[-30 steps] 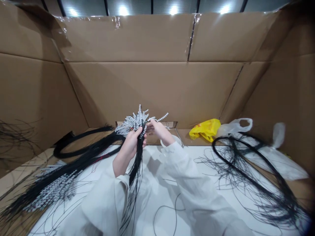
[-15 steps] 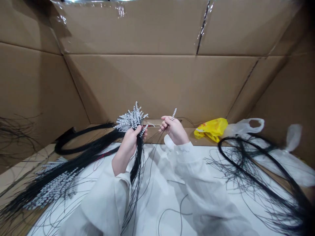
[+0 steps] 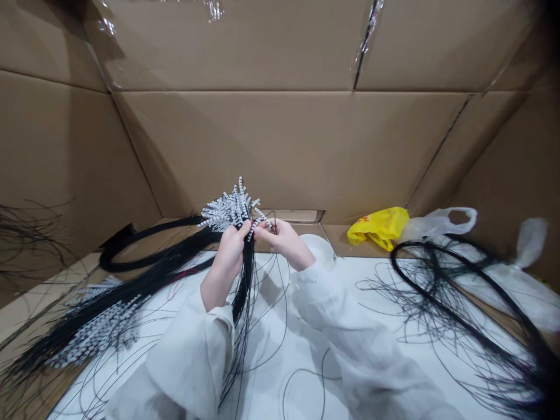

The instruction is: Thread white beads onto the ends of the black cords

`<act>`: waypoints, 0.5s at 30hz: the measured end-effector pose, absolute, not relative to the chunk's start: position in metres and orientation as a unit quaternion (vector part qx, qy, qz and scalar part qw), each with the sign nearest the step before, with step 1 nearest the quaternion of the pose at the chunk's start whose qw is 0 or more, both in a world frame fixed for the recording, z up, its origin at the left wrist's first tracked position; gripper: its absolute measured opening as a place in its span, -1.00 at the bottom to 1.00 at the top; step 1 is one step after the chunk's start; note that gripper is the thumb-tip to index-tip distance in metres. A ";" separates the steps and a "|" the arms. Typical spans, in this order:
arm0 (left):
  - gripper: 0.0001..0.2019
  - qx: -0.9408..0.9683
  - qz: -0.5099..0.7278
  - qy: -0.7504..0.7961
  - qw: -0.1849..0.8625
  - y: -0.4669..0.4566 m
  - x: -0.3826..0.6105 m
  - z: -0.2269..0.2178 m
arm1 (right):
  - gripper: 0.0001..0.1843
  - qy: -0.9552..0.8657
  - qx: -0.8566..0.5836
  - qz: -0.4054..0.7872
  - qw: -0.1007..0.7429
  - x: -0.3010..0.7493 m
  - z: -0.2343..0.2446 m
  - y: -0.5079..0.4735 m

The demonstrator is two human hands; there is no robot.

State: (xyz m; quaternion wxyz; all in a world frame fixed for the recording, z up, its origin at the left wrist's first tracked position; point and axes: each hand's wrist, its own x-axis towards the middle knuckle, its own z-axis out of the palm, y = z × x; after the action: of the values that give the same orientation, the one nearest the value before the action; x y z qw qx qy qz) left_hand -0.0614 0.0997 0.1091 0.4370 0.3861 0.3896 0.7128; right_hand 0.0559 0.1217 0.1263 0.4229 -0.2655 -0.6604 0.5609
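Black thin strands, gathered into a held bundle (image 3: pixel 247 274), are raised above the desk (image 3: pixel 306 379) between the two hands. The handling is judged to be partway: many strand ends are seen already fitted with white bead-like pieces (image 3: pixel 227 209), while one beaded strand (image 3: pixel 265 218) is set apart at the right fingertips. How many remain to be dealt with cannot be told. The beaded ends are fanned out in a dense tuft; the strand tails are hung loosely downward, a few of them splayed. The bundle is gripped just below the tuft by the left hand (image 3: pixel 231 251), fingers wrapped round it. The beaded strand is pinched by the right hand (image 3: pixel 286 242), close beside. To the left, a larger black bundle (image 3: pixel 144 286) is laid out, likewise beaded. To the right, a black coil (image 3: pixel 437 313) is placed near a yellow bag (image 3: pixel 380 227).
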 end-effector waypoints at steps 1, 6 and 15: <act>-0.77 0.387 0.713 0.392 0.434 0.099 -0.061 0.109 | -0.69 -0.649 -0.279 0.553 0.441 0.054 0.125 0.120; -0.79 0.421 0.680 0.393 0.454 0.095 -0.056 0.109 | -0.72 -0.614 -0.274 0.578 0.463 0.053 0.125 0.121; -0.72 0.480 0.576 0.376 0.545 0.086 -0.051 0.111 | -0.72 -0.544 -0.291 0.572 0.540 0.075 0.137 0.137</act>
State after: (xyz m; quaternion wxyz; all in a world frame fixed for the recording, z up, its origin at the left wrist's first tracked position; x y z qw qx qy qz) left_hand -0.0509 0.0864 0.1112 0.5451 0.4797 0.3758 0.5759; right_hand 0.0755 0.1374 0.1374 0.5403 -0.2912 -0.5440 0.5721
